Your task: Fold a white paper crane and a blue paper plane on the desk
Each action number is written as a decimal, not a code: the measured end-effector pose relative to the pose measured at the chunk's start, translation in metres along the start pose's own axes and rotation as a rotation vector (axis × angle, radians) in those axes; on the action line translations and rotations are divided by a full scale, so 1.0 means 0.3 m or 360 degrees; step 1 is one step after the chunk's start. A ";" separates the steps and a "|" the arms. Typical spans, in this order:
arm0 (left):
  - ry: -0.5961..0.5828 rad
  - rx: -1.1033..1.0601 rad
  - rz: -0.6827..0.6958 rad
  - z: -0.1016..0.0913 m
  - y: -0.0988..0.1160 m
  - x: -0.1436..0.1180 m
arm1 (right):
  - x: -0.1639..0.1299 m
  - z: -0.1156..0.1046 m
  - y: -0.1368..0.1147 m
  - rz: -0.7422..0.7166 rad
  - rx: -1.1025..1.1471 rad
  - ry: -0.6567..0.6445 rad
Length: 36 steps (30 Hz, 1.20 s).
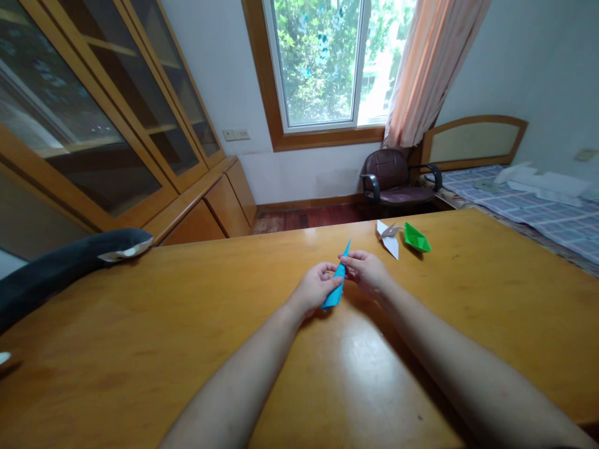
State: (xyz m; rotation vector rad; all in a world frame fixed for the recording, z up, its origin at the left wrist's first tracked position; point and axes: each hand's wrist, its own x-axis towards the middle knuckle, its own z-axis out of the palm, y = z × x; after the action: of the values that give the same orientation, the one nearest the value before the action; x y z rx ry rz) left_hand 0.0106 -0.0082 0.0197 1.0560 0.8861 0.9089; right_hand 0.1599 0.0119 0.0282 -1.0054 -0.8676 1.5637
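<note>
A folded piece of blue paper [334, 296], narrow with a sharp tip pointing away from me, is held just above the wooden table [187, 349]. My left hand [314, 288] is closed on its left side, the thumb lying across the paper. On the right, my right hand [369, 272] pinches it near the pointed end between thumb and fingers. Some fingertips behind the paper are hidden. Beyond my right hand lie a white origami crane [388, 237] and a green paper boat [416, 238], close beside each other.
A dark, curved object with a white patch [70, 262] rests along the table's left edge. Past the far edge is a brown armchair [393, 178]. A bed [538, 193] stands at the right, a glass-fronted cabinet [116, 112] at the left.
</note>
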 end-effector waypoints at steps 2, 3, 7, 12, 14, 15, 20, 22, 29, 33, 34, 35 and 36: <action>-0.0150 -0.0152 -0.0144 -0.015 0.004 -0.005 | 0.001 -0.003 0.006 -0.0006 -0.0032 -0.0018; -0.0211 -0.0207 -0.0207 -0.022 0.005 -0.008 | 0.002 -0.004 0.010 -0.0008 -0.0042 -0.0026; -0.0356 -0.0259 -0.0308 -0.040 0.012 -0.018 | 0.002 -0.002 0.021 -0.0010 -0.0069 -0.0077; -0.0448 -0.0195 -0.0226 -0.041 0.019 -0.020 | 0.006 0.000 0.027 -0.0043 -0.0108 -0.0078; -0.0462 -0.0169 -0.0210 -0.039 0.019 -0.021 | 0.009 0.001 0.030 -0.0059 -0.0121 -0.0075; -0.0465 -0.0162 -0.0209 -0.038 0.019 -0.021 | 0.010 0.002 0.032 -0.0063 -0.0125 -0.0075; -0.0487 -0.0128 -0.0202 -0.045 0.021 -0.022 | 0.010 0.004 0.037 -0.0058 -0.0111 -0.0083; -0.0518 -0.0035 -0.0193 -0.056 0.023 -0.017 | 0.011 0.000 0.039 -0.0053 -0.0121 -0.0101; 0.0000 0.1005 0.0405 -0.073 0.018 0.001 | 0.029 -0.014 0.057 -0.0088 -0.0057 0.0032; 0.0236 0.1517 0.0894 -0.053 0.018 -0.018 | 0.032 -0.004 0.070 -0.0123 0.0014 0.0180; 0.0240 0.1544 0.0936 -0.048 0.019 -0.023 | 0.030 0.000 0.070 -0.0128 0.0036 0.0191; 0.0245 0.1552 0.0960 -0.045 0.019 -0.026 | 0.027 0.004 0.070 -0.0131 0.0063 0.0189; 0.0258 0.1550 0.0973 -0.043 0.020 -0.028 | 0.023 0.008 0.068 -0.0134 0.0094 0.0176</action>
State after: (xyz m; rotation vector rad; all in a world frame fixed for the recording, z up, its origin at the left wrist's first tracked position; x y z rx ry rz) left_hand -0.0052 -0.0104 0.0235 2.1983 1.2051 1.0840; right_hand 0.1493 0.0145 0.0094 -0.9911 -0.7735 1.4408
